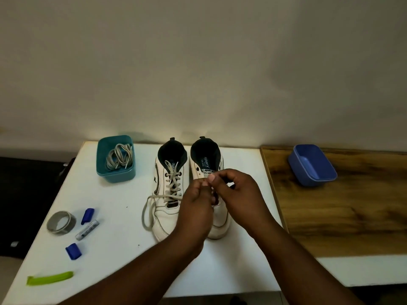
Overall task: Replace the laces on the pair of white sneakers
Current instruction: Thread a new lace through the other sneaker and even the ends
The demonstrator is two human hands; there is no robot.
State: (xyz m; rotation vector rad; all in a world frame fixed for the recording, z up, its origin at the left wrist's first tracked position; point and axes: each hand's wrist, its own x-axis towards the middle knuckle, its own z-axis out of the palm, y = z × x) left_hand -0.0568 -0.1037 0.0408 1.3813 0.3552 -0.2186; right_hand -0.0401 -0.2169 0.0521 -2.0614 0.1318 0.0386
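Both hands meet over the right sneaker [218, 225], which stands toes toward the person and lies mostly hidden beneath them. The left hand [195, 208] has its fingers curled, thumb and forefinger pinched together at the shoe's eyelet area; the right hand [236, 192] is curled likewise, its thumb tip touching the left's. They appear to pinch something thin between them, probably a lace, but it is too small to make out.

Just left of the left hand stands the left sneaker [167, 194], touching its mate, with a grey lace [174, 183] threaded through it; the loose end loops out onto the white table [123, 194] beside the left wrist.

Further left and beyond the hands sits a teal tub [115, 172] holding a bundle of laces [120, 156]. Left of the left forearm lie a tape roll [61, 222], a marker [87, 230], two blue caps [87, 215] and a green strip [50, 277]. Well right of the right hand, a blue tub [311, 165] rests on a wooden top [352, 212].
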